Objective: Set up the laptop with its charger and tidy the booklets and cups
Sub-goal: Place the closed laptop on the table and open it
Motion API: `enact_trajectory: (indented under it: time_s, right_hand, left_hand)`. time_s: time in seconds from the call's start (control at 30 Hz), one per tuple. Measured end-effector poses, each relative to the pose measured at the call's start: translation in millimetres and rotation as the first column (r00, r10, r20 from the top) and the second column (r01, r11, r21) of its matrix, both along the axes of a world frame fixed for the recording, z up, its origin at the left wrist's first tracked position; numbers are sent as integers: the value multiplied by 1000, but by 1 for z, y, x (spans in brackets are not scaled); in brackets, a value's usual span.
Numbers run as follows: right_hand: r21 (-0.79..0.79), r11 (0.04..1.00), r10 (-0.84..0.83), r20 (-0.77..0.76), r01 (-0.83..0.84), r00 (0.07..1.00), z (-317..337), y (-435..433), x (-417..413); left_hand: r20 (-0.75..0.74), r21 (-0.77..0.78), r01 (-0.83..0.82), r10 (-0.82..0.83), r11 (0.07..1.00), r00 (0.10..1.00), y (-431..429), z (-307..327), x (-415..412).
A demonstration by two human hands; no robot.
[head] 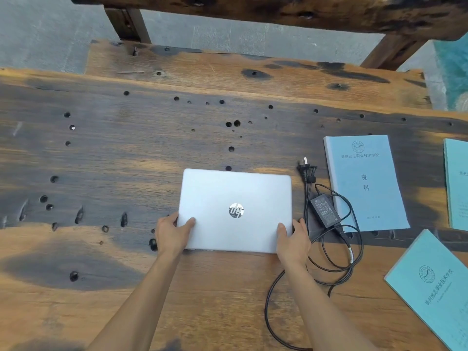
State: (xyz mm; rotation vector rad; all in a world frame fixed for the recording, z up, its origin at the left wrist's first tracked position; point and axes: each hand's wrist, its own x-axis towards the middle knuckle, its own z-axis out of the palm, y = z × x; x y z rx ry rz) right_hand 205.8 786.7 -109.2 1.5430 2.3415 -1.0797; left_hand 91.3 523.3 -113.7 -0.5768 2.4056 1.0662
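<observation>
Nearest, at the right: teal booklet (pixel 435 287) lying flat and askew on the wooden table (pixel 101 148). Black cable (pixel 266 309) looping loosely beside it.

Both hands gripping the near corners of the laptop (pixel 235 211). Left hand (pixel 172 233): thumb lying on the lid, fingers curling round the left edge. Right hand (pixel 293 236): thumb on the lid, fingers curling round the right edge.

Laptop sitting flat mid-table, lid closed, logo up.

Charger brick (pixel 325 210) lying just right of the laptop, plug (pixel 305 168) beyond it. Blue-grey booklet (pixel 364 183) lying right of the brick, cable crossing its left edge. Third booklet (pixel 457 183) showing at the frame edge.

Wooden bench (pixel 228 69) standing beyond the table.
</observation>
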Motion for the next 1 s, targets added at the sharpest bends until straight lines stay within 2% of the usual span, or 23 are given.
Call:
enact_trajectory:
  time_s: [0.33,0.5,0.67,0.87,1.0]
  right_hand:
    - [-10,997,-79,15,79,997,3,-6,26]
    - [-23,999,-47,7,47,999,7,-4,28]
    - [-49,996,73,63,-70,995,12,-3,34]
    - [-63,998,30,38,-28,999,18,-18,52]
    - [-82,997,7,84,0,996,20,-15,53]
  left_hand:
    - [9,29,34,-34,999,999,0,4,26]
    - [5,45,48,-49,998,999,-4,5,32]
    - [8,67,143,-144,987,990,-8,11,33]
    - [28,-26,147,-146,989,989,-10,17,57]
    - [31,-67,127,-125,990,992,-10,22,72]
